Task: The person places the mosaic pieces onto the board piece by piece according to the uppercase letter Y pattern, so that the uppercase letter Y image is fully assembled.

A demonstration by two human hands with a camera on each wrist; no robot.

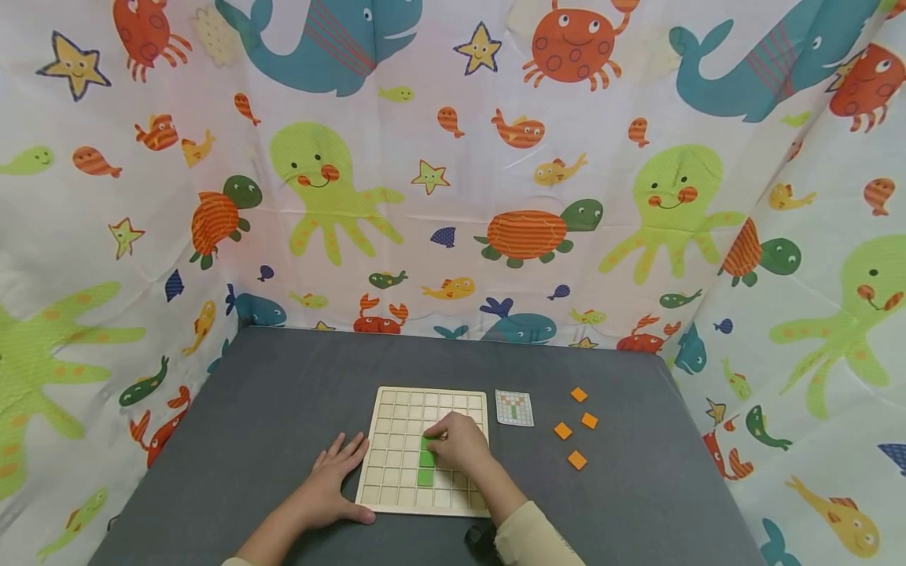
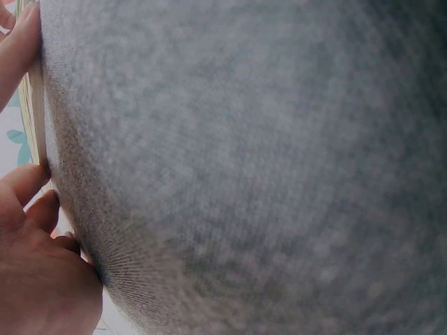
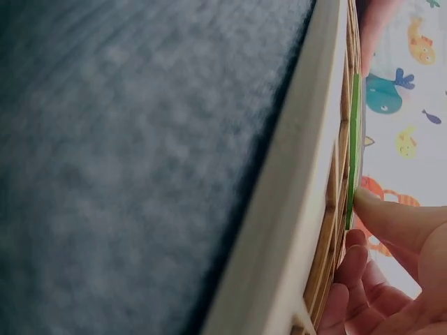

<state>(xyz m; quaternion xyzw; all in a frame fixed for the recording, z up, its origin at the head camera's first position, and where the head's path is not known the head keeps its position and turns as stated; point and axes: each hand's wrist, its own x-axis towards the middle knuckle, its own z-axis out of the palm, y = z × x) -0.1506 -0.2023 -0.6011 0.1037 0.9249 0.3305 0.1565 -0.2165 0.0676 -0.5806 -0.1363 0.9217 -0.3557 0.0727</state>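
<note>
While a white curtain (image 1: 382, 271) printed with sea animals is hanging around the back and both sides, a dark gray table (image 1: 283, 409) is filling the lower middle. On it a pale wooden board (image 1: 392, 452) is lying flat, its surface divided into square cells by a raised grid. The left hand (image 1: 324, 483) is spreading its fingers wide, their tips touching the board's left edge, the thumb resting by the near left corner. The right hand (image 1: 462, 442) is reaching over the board with bent fingers, thumb and forefinger pinching the farthest visible green tile. Near the right sleeve (image 1: 538, 538) a dark object is sitting at the board's near edge, too cut off to identify. Just beside the board's far right corner a patterned card (image 1: 513, 408) is lying. Right of that, four orange tiles (image 1: 562, 430) are lying apart. Green tiles (image 1: 425, 476) are forming a column near the board's middle, partly covered by the fingers.
</note>
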